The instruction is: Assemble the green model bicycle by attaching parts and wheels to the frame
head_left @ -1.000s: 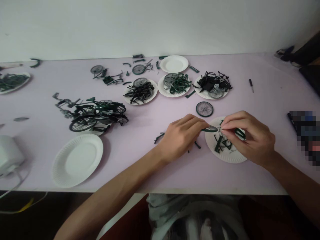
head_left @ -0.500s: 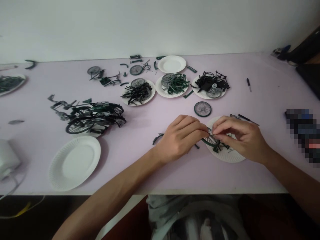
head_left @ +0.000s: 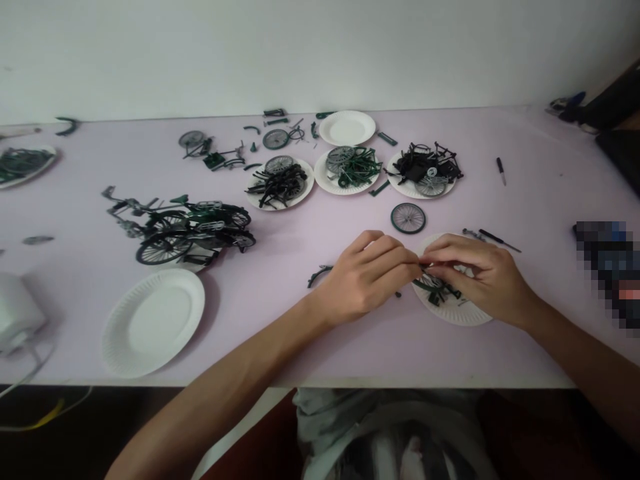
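Left hand [head_left: 367, 277] and right hand [head_left: 475, 277] pinched together fingertip to fingertip on a small wheel [head_left: 429, 280], held low over the near plate [head_left: 457, 310]. Since a second ago: right hand dropped and closed in on the left; wheel, then held flat between them, now tipped and mostly hidden under the fingers. Judged as fitting work on the wheel, grip tightened. Loose dark parts on the plate beneath. Spare wheel [head_left: 408, 218] just beyond. Screwdriver [head_left: 497, 238] near the right hand. Finished bikes [head_left: 185, 227] well left.
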Tool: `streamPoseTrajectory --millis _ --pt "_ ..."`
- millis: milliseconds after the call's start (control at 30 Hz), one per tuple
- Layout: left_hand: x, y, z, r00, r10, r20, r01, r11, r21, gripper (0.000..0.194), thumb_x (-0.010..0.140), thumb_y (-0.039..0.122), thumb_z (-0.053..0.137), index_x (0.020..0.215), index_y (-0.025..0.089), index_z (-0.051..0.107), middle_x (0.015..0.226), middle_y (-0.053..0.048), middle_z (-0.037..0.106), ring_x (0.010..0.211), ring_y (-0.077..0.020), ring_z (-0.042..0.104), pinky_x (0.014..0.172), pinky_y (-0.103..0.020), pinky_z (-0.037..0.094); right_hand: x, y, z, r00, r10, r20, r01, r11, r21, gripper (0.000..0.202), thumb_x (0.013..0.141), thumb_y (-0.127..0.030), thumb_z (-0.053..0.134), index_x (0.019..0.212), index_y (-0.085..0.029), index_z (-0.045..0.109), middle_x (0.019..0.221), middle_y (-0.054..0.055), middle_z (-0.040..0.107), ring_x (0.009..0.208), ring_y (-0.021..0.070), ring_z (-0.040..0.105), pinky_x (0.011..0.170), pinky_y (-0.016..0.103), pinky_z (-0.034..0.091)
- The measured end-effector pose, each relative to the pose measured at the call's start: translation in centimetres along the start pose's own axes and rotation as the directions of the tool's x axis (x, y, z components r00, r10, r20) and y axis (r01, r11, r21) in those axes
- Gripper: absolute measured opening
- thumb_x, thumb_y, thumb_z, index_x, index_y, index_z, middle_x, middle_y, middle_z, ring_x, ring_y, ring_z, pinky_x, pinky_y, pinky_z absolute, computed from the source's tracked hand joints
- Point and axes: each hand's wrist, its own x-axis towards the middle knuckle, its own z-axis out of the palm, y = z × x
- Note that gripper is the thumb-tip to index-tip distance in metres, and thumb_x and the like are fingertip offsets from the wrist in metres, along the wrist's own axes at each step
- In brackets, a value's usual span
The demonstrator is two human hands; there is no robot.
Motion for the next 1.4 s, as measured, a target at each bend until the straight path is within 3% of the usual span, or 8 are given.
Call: streamPoseTrajectory --millis 267,433,633,733,833,1400 --pt "-0.1 0.0 0.2 1.000 -0.019 -0.008 0.019 1.000 0.012 0.008 0.106 0.015 0.050 0.110 0.019 0.056 0.101 -0.005 0.076 0.089 -0.0175 0.066 0.085 -0.034 0.049 0.0 0.1 0.0 0.998 -0.063 0.001 0.063 0.997 -0.041 0.014 0.097 -0.014 0.066 0.101 -0.021 0.077 0.096 0.004 0.074 0.085 0.0144 0.072 0.074 0.026 0.058" --pt "-0.1 0.0 0.3 0.998 -0.043 -0.048 0.042 0.999 -0.006 0.006 0.105 0.015 0.054 0.109 0.019 0.055 0.095 -0.005 0.074 0.085 -0.0176 0.064 0.080 -0.033 0.046 0.0 0.0 -0.5 0.993 -0.110 0.049 0.112 0.993 -0.047 0.018 0.098 -0.013 0.064 0.108 -0.019 0.077 0.102 0.007 0.075 0.093 0.0152 0.072 0.082 0.027 0.059" --pt "-0.1 0.1 0.3 0.995 -0.068 -0.068 0.068 0.998 0.003 0.005 0.104 0.018 0.058 0.108 0.019 0.054 0.088 -0.003 0.072 0.080 -0.0177 0.060 0.076 -0.034 0.042 -0.6 0.7 -1.1 0.967 -0.225 0.115 0.232 0.972 -0.045 0.036 0.101 -0.035 0.064 0.134 -0.021 0.066 0.116 0.011 0.071 0.105 0.0214 0.071 0.087 0.034 0.060" --pt "-0.1 0.1 0.3 0.995 -0.073 -0.074 0.073 0.997 -0.004 0.005 0.105 0.018 0.055 0.110 0.018 0.053 0.088 -0.003 0.071 0.079 -0.0174 0.059 0.076 -0.034 0.042 -0.7 0.7 -0.9 0.948 -0.303 0.097 0.318 0.919 -0.234 0.038 0.094 -0.019 0.072 0.132 -0.019 0.065 0.111 0.011 0.070 0.097 0.0204 0.070 0.080 0.032 0.059" --pt "0.0 0.3 0.4 0.994 -0.085 -0.075 0.086 0.996 -0.001 0.007 0.106 0.018 0.052 0.112 0.019 0.052 0.087 -0.002 0.071 0.078 -0.0169 0.060 0.076 -0.033 0.043 -0.7 0.6 -0.6 0.939 -0.338 0.068 0.340 0.874 -0.348 0.037 0.091 -0.004 0.066 0.125 -0.019 0.066 0.106 0.008 0.070 0.091 0.0188 0.070 0.076 0.030 0.058" --pt "-0.1 0.3 0.6 0.995 -0.088 -0.051 0.089 0.996 0.009 0.012 0.102 0.013 0.054 0.112 0.020 0.051 0.085 -0.001 0.069 0.076 -0.0176 0.059 0.078 -0.033 0.043 -0.6 -0.2 -0.5 0.931 -0.355 0.087 0.357 0.830 -0.429 0.025 0.094 -0.003 0.060 0.115 -0.016 0.068 0.100 0.008 0.071 0.086 0.0172 0.071 0.070 0.027 0.056"
